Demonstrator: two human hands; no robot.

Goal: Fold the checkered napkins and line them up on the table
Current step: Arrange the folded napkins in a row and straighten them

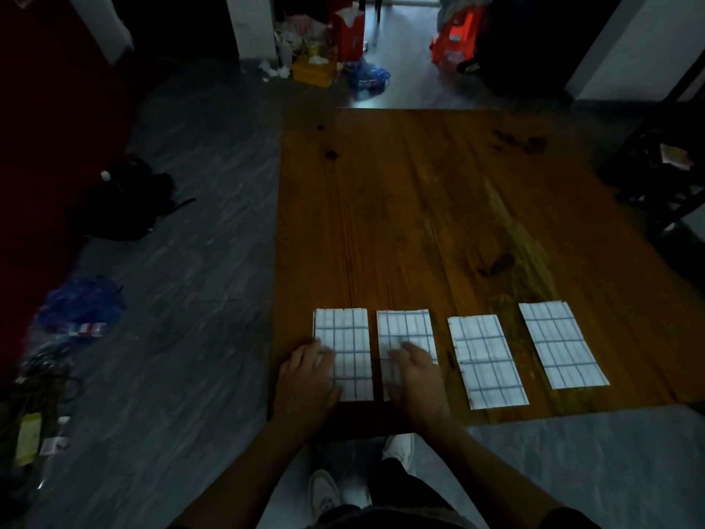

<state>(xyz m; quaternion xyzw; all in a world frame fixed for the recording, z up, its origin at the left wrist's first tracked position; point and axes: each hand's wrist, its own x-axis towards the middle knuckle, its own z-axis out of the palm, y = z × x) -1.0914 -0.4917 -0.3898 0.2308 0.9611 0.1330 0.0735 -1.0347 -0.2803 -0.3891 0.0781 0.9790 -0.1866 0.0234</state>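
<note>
Squaring up the last two folded napkins in the row

My left hand (307, 379) is lying flat, fingers loose, on the first napkin (349, 337) by the table's (419, 208) left edge; my right hand (414, 374) is pressing flat on the second napkin (406, 328), probably evening the gap. The third napkin (486, 362) and fourth napkin (562, 345) are lying apart, bare wood beyond

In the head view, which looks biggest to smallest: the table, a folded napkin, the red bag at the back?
1. Table.
2. Rightmost napkin.
3. Red bag, though it stands farther off, so unsure.
</note>
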